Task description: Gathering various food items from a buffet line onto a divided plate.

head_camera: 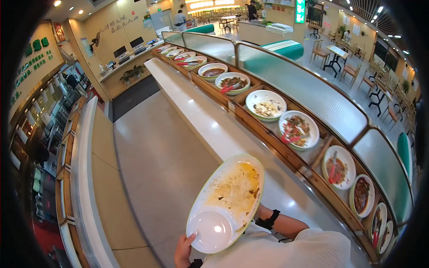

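Note:
A large white bowl (231, 191) with a green rim is held tilted in front of me. Orange oil and bits of food smear its inner face. At its lower left is a clean, round, glossy white area; I cannot tell whether it belongs to the bowl or is a second dish. My left hand (182, 251) grips the lower left rim, thumb on the inside. At the right rim my right hand (262, 212) reaches behind the bowl, its fingers hidden. Black bands circle both wrists.
A white counter (201, 117) runs along my right. Beyond it, a wooden serving trough (248, 124) holds several bowls of food, some with red-handled tongs (291, 138), behind ribbed screens (301, 80). Another counter (85, 187) stands left of the tiled floor (150, 160).

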`<act>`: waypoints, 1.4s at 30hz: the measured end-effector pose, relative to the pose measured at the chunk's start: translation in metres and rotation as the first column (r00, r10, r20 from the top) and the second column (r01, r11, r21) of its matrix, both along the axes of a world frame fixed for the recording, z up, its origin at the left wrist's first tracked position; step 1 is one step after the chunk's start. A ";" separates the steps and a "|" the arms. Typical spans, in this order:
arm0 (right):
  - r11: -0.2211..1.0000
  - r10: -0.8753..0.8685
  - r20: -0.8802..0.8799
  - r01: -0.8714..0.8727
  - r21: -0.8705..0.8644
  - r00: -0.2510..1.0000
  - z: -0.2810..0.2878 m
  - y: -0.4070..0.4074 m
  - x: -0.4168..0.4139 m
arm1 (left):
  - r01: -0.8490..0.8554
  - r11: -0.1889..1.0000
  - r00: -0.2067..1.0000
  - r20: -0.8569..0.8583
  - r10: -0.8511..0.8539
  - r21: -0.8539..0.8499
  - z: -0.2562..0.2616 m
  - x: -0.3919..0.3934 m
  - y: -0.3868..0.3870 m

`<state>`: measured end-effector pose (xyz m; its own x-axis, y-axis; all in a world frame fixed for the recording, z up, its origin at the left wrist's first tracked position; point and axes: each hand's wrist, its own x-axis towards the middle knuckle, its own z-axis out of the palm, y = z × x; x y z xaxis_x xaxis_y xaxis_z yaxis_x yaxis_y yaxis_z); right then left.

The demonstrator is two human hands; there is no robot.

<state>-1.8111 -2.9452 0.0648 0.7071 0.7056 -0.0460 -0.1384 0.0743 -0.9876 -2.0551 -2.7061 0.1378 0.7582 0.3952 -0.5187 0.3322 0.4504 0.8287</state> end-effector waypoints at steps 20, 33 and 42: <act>0.984 0.061 -0.258 -0.015 0.176 0.964 -0.041 0.262 0.253 | -0.072 0.993 0.993 0.090 0.081 -0.097 0.023 0.284 0.259; 0.952 -0.283 -0.090 0.291 0.098 0.955 0.004 0.409 0.356 | 0.408 0.891 0.908 0.195 -0.372 -0.200 0.025 0.490 0.470; 0.848 -0.524 0.085 0.510 0.146 0.848 0.027 0.474 0.442 | 0.532 0.750 0.845 0.299 -0.443 -0.392 0.026 0.599 0.517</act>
